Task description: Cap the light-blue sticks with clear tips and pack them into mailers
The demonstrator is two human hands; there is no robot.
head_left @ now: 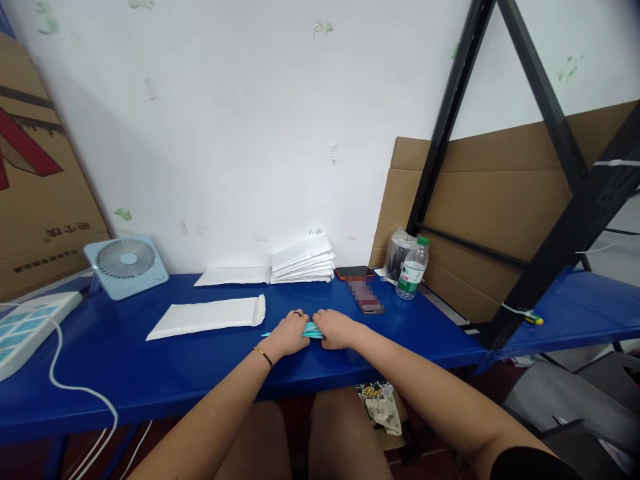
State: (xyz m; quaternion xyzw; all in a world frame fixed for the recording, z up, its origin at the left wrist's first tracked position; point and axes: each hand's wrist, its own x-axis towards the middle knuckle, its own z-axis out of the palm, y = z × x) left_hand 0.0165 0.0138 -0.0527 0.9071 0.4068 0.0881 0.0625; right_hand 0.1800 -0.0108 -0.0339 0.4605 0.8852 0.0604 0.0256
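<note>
My left hand (pixel 293 335) and my right hand (pixel 333 329) are close together over the blue table, near its front edge. Between them is a small light-blue bundle (pixel 313 331) that looks like thin folded layers; its kind cannot be made out. Fingers of both hands are closed on it and hide most of it. A thin light-blue end sticks out to the left of my left hand. Farther left lies a flat white padded envelope (pixel 210 317), apart from my hands.
Behind are a stack of white envelopes (pixel 303 261) and a single one (pixel 233 276). Two phones (pixel 367 297), a water bottle (pixel 414 270) and a bagged dark cup (pixel 399 253) stand right. At left are a fan (pixel 127 263), a white block (pixel 35 327) and a cable (pixel 75 387).
</note>
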